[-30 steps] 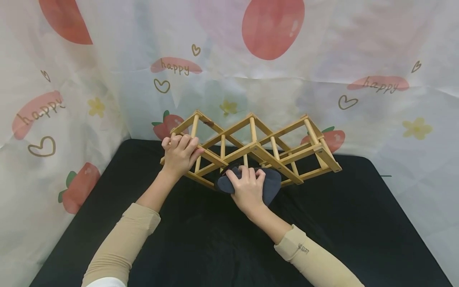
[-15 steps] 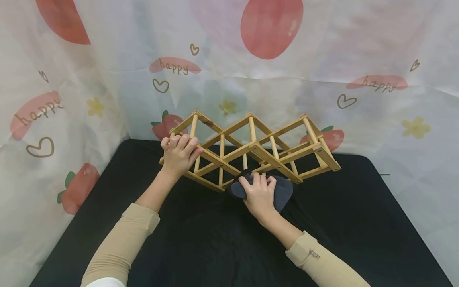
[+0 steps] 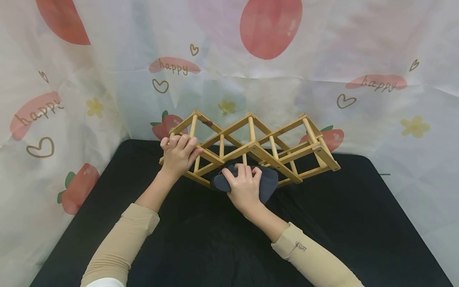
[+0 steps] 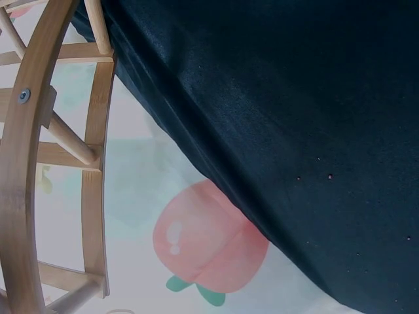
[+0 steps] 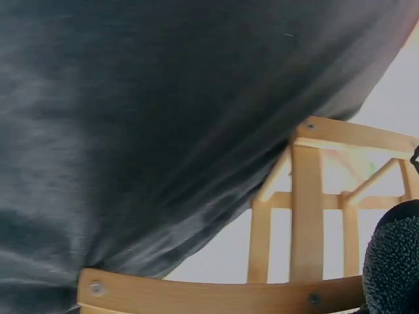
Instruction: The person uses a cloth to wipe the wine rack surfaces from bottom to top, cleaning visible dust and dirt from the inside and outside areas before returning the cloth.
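Observation:
A light wooden folding rack (image 3: pixel 274 161) with crisscross slats and round dowels stands at the far side of the table. My left hand (image 3: pixel 178 155) grips its left end, fingers curled over the wood. Bunched in my right hand (image 3: pixel 245 189) is a dark blue cloth (image 3: pixel 269 183), which overlaps the front lower slats near the middle in the head view. The right wrist view shows the nubbly surface of the cloth (image 5: pixel 396 268) right beside a slat (image 5: pixel 222 296). In the left wrist view, slats (image 4: pixel 19 163) and dowels fill the left edge; the left hand itself is out of that view.
A black cloth (image 3: pixel 201 243) covers the table. Behind and beside it hangs a pale curtain (image 3: pixel 287 95) printed with fruit, hearts and flowers, close behind the rack. Small specks (image 4: pixel 330 176) lie on the black cloth in the left wrist view.
My right hand slid right and slightly nearer with the blue cloth along the front of the rack, then back left. The left hand and the rack have stayed in place.

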{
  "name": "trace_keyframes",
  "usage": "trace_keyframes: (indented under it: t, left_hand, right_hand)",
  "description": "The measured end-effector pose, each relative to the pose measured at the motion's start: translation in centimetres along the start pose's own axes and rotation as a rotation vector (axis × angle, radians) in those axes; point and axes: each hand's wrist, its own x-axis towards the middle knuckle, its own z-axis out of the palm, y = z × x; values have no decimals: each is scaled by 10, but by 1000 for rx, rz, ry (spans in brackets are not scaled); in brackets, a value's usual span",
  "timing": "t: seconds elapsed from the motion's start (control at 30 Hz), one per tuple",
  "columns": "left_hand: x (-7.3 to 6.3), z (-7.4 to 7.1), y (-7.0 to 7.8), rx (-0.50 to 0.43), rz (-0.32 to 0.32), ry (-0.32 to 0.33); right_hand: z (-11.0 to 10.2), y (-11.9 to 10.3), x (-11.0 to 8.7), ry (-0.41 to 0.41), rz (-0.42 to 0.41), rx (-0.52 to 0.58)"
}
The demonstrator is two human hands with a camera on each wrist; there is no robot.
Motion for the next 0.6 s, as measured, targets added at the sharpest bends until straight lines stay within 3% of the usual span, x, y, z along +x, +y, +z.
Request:
trace_keyframes:
  t: [0.2, 0.6]
  left_hand:
    - [0, 1, 0, -19, 3, 7]
    - [-1, -1, 3, -1, -21, -20]
  right_hand:
    - [0, -2, 1, 8, 5, -5]
    - [5, 19, -25, -52, 34, -32]
